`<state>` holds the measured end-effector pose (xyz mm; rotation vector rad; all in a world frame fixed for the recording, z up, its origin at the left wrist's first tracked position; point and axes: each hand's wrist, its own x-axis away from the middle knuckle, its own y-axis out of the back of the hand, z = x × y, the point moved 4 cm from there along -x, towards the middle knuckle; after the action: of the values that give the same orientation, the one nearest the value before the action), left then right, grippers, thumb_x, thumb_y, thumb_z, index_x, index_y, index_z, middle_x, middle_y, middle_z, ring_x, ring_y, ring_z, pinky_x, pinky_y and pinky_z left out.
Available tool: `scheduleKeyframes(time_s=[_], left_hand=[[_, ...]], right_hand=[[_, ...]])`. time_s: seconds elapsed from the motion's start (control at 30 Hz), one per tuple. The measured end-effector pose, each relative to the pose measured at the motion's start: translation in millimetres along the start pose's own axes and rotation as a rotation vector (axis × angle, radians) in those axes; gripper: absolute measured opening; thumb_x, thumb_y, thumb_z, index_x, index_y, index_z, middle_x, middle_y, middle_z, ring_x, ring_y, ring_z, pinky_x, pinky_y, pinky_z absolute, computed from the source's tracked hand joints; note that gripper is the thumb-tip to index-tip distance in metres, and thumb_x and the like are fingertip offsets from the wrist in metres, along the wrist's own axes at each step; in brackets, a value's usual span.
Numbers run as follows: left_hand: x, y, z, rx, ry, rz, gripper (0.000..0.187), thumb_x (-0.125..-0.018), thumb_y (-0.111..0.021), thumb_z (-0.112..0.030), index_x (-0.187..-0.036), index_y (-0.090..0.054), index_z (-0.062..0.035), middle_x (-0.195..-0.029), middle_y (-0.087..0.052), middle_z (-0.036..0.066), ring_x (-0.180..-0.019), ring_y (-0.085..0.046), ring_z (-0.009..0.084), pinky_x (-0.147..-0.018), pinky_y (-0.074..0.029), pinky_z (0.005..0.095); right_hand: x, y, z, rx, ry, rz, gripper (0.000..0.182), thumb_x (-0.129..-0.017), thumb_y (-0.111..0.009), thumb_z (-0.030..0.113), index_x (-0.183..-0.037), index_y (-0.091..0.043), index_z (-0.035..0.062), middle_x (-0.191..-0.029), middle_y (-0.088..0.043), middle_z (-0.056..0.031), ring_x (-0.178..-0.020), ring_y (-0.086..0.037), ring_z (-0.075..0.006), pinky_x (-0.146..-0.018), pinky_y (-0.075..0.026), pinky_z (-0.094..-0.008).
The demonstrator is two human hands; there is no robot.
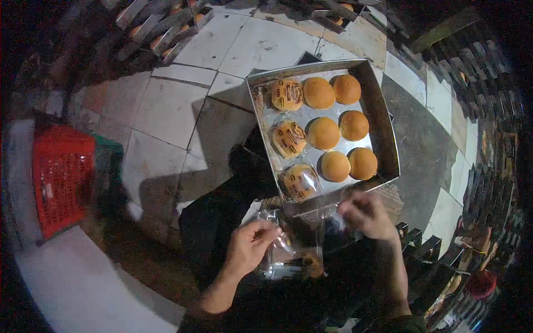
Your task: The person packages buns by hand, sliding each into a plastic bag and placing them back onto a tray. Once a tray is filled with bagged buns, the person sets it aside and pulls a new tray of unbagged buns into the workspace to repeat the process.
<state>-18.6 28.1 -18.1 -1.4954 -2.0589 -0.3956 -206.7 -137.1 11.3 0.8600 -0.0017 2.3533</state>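
Your left hand (251, 247) pinched thin clear plastic (286, 244); your right hand (367, 215), too blurred to tell its grip, was nearer the unwrapped round golden buns (335, 166), beyond it in the rectangular metal tray (387, 133).

Bare buns (323, 133) right of the wrapped buns (289, 139) in the tray (387, 130).

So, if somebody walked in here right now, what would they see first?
Probably the metal tray in the middle, with six bare golden buns beside a column of three wrapped buns on the left. Just below it, the left hand pinches clear plastic. Next might be the bright red basket at far left.
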Motion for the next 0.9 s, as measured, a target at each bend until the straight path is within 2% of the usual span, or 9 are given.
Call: scheduleKeyframes(time_s=[0.1,0.17,0.27,0.33,0.53,0.57,0.67,0.7,0.9], left_hand=[[-3.2,0.7,-6.4,-0.103,-0.027,-0.237,0.018,-0.078,-0.063,-0.014,-0.075,-0.053,0.0004,-0.066,-0.057,0.002,-0.06,-0.052,0.0057,-0.053,-0.043,0.0209],[-1.2,1.6,-14.4,-0.038,0.077,-0.312,0.016,-0.082,-0.059,-0.014,-0.077,-0.054,0.0004,-0.067,-0.058,0.003,-0.057,-0.051,0.0062,-0.053,-0.042,0.0205],[-12.0,3.6,-2.5,0.298,0.017,-0.271,0.011,-0.085,-0.053,-0.011,-0.085,-0.052,0.0006,-0.077,-0.06,0.011,-0.061,-0.057,0.0139,-0.052,-0.044,0.0231],[-13.3,4.6,-7.5,0.253,0.047,-0.223,0.017,-0.088,-0.047,-0.01,-0.088,-0.056,0.0034,-0.073,-0.061,0.008,-0.057,-0.052,0.0091,-0.054,-0.043,0.0234],[-2.6,-5.4,-33.9,0.165,-0.123,-0.118,0.014,-0.087,-0.05,-0.009,-0.087,-0.057,0.0032,-0.075,-0.061,0.006,-0.062,-0.054,0.0097,-0.058,-0.043,0.0232],[-0.8,-5.2,-33.0,0.163,-0.14,-0.109,0.014,-0.087,-0.05,-0.009,-0.087,-0.057,0.0032,-0.075,-0.061,0.006,-0.062,-0.054,0.0097,-0.058,-0.043,0.0232],[2.9,-6.5,-27.6,0.13,-0.161,-0.051,0.014,-0.085,-0.052,-0.01,-0.089,-0.057,0.0027,-0.077,-0.061,0.005,-0.066,-0.055,0.0097,-0.06,-0.044,0.0235],[7.0,-6.8,-34.0,-0.002,-0.227,-0.082,0.015,-0.085,-0.054,-0.011,-0.089,-0.058,0.0027,-0.077,-0.061,0.005,-0.067,-0.056,0.0096,-0.061,-0.045,0.0234],[4.2,-16.0,-15.6,-0.264,-0.381,-0.042,0.022,-0.081,-0.06,-0.014,-0.097,-0.058,0.0006,-0.083,-0.06,0.004,-0.077,-0.055,0.01,-0.067,-0.045,0.0234]], right_hand=[[-40.0,26.9,-26.3,-0.483,0.039,-0.426,0.028,-0.088,-0.048,0.027,-0.087,-0.054,0.0,-0.067,-0.054,-0.0033,-0.063,-0.051,-0.0128,-0.057,-0.043,-0.0286],[-96.5,40.8,-57.0,-0.024,0.04,-0.683,0.03,-0.089,-0.045,0.029,-0.086,-0.055,0.0007,-0.066,-0.056,-0.0076,-0.064,-0.055,-0.0225,-0.06,-0.043,-0.0344],[-192.8,47.4,-184.5,1.128,0.403,-0.624,0.039,-0.081,-0.049,0.016,-0.114,-0.038,-0.0002,-0.093,-0.052,-0.0219,-0.084,-0.053,-0.0369,-0.069,-0.044,-0.0435],[-183.7,46.5,-171.4,0.63,0.02,-0.249,0.037,-0.081,-0.046,0.017,-0.114,-0.041,0.0016,-0.096,-0.048,-0.0246,-0.097,-0.048,-0.0376,-0.077,-0.042,-0.0436],[-129.2,23.6,-216.7,1.259,0.479,-0.356,0.033,-0.081,-0.045,0.022,-0.109,-0.05,0.0063,-0.093,-0.057,-0.0139,-0.097,-0.049,-0.0352,-0.084,-0.036,-0.0445],[-165.5,49.4,-291.5,0.716,0.341,-0.554,0.032,-0.08,-0.049,0.024,-0.107,-0.053,0.0069,-0.081,-0.06,-0.0075,-0.086,-0.055,-0.0293,-0.075,-0.042,-0.04],[-93.1,77.9,-142.0,0.239,0.528,-0.513,0.029,-0.082,-0.051,0.027,-0.102,-0.055,0.0063,-0.076,-0.059,-0.0061,-0.075,-0.059,-0.0215,-0.063,-0.046,-0.0335],[-60.4,72.1,-106.5,-0.312,0.1,-0.455,0.032,-0.085,-0.049,0.031,-0.097,-0.056,0.0028,-0.076,-0.058,-0.0052,-0.067,-0.06,-0.0168,-0.056,-0.049,-0.0299],[52.3,4.5,-7.0,-1.119,0.172,-0.22,0.051,-0.09,-0.033,0.044,-0.115,-0.044,0.001,-0.111,-0.052,-0.0135,-0.102,-0.052,-0.0251,-0.089,-0.041,-0.0397]])
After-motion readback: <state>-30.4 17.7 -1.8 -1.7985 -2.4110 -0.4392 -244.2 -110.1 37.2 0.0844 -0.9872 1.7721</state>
